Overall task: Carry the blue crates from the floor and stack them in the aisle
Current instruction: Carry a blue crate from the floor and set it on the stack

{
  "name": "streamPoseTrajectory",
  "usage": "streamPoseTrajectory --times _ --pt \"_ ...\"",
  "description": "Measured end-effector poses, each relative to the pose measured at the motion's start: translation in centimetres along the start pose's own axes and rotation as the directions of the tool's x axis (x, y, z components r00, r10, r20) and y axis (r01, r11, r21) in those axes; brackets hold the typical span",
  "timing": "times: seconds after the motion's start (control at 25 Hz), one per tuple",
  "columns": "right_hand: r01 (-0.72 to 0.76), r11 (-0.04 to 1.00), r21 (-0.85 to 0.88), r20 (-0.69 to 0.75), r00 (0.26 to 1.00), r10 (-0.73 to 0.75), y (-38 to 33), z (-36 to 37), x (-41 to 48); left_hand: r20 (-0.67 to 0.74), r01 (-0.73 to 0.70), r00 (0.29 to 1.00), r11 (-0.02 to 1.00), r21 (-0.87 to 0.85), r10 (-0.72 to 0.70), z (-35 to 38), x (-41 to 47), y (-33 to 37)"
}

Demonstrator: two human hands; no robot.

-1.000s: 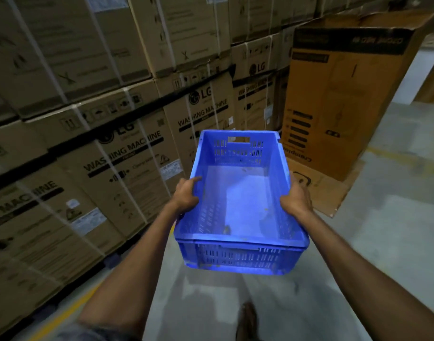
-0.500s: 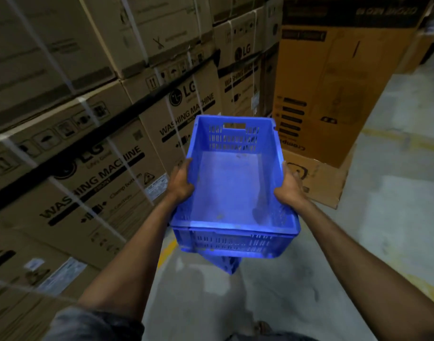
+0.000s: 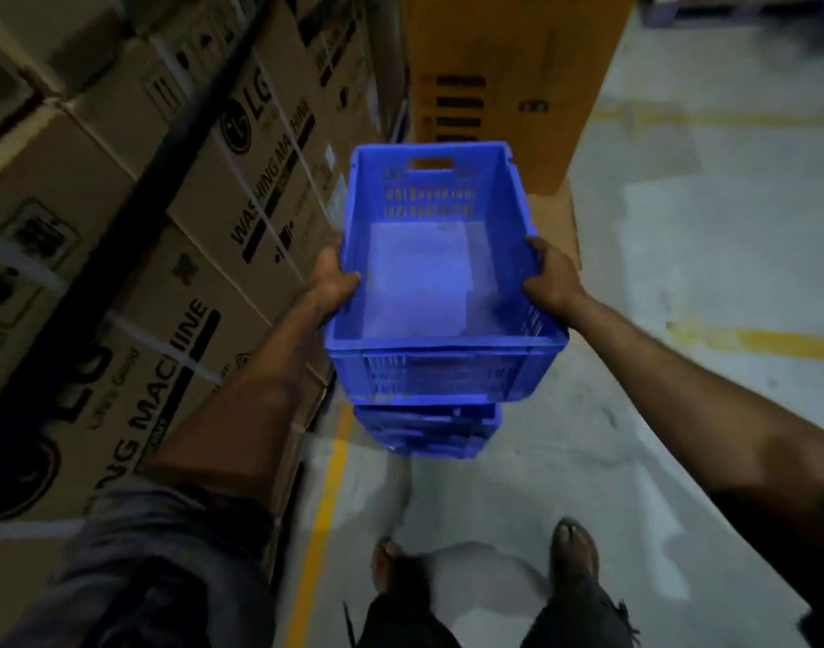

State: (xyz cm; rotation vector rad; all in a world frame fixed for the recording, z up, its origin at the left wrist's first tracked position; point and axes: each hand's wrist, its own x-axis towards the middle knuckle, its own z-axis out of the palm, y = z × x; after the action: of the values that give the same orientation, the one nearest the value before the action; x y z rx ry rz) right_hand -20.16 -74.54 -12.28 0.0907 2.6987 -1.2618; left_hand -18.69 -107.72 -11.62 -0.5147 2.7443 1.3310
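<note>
A blue crate [image 3: 440,278] is held above the floor [image 3: 681,273] by both hands. Its left rim is gripped by the left hand [image 3: 331,279], thumb curled inside the wall; its right rim is gripped by the right hand [image 3: 551,275] in the same way. The crate is empty and slightly tilted. Directly beneath it, a stack [image 3: 429,430] of blue crates is seen on the floor, beside a yellow line [image 3: 323,507]. Cartons [image 3: 176,254] are stacked at the left, and an orange box [image 3: 508,77] stands ahead.
</note>
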Motion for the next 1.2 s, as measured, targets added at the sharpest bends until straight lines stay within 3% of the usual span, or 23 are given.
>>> streamPoseTrajectory --times 0.2,0.4,0.6,0.76,0.96,1.2 --pt "-0.121 0.989 -0.079 -0.108 0.988 0.112 2.0 5.7 -0.3 0.089 -0.120 0.988 0.992 -0.034 0.123 1.0 3.8 -5.2" --pt "-0.120 0.987 -0.109 -0.152 0.983 0.103 4.9 9.0 0.7 0.170 -0.159 0.971 0.984 -0.081 0.171 3.6 6.6 -11.1" --pt "-0.102 0.978 -0.182 -0.139 0.987 0.077 7.7 11.5 0.4 0.136 -0.117 0.981 0.984 -0.136 0.136 6.6 6.7 -13.8" --pt "-0.089 0.974 -0.210 -0.136 0.989 0.061 8.5 12.1 -0.2 0.156 -0.184 0.965 0.970 -0.161 0.209 7.5 5.9 -15.3" --pt "-0.074 0.963 -0.261 -0.094 0.994 0.051 8.6 11.5 -0.6 0.157 -0.159 0.968 0.960 -0.231 0.198 7.6 4.5 -15.0" --pt "0.001 0.916 -0.401 -0.039 0.999 -0.018 9.4 12.6 -1.9 0.211 -0.258 0.932 0.948 -0.186 0.295 8.0 4.6 -15.2"
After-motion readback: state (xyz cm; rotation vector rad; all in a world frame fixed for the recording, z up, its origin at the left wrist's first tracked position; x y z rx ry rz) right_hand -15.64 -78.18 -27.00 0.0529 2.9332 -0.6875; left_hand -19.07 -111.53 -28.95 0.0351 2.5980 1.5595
